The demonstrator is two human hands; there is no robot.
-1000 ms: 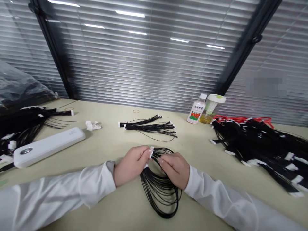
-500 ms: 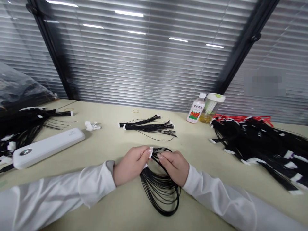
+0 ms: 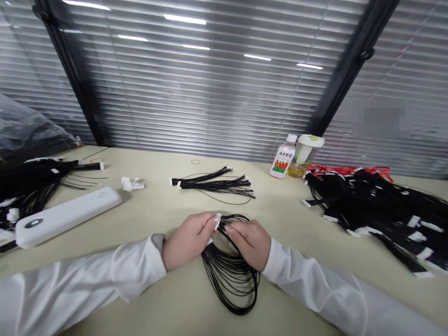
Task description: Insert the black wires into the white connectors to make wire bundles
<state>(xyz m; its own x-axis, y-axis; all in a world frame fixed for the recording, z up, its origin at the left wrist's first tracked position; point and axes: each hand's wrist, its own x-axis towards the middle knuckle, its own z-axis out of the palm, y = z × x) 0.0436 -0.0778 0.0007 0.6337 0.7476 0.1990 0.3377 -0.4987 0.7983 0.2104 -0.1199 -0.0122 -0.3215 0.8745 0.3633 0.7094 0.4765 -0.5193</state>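
Observation:
A looped black wire harness [image 3: 229, 275] hangs between my two hands over the table, its thin wires bending round below them. My left hand [image 3: 192, 238] is closed on the end with a white connector [image 3: 217, 221], thumb pressed on top. Fingers of my right hand [image 3: 251, 242] pinch the black wires just to the right of that connector. Both fingertips are close together, and the wires inside the right grip are partly hidden. Beyond the hands, more black harnesses [image 3: 213, 183] with white connectors lie flat on the table.
At the right lies a big pile of black harnesses [image 3: 371, 200], with red wires [image 3: 350, 171] behind. A bottle [image 3: 283, 157] and a lidded cup [image 3: 304, 158] stand at the back. To the left are a white power bank [image 3: 70, 215], crumpled white paper [image 3: 132, 184] and another harness pile [image 3: 24, 182].
The whole view has shifted slightly, so things sit a little further left. Both hands keep the same hold on the looped wire harness.

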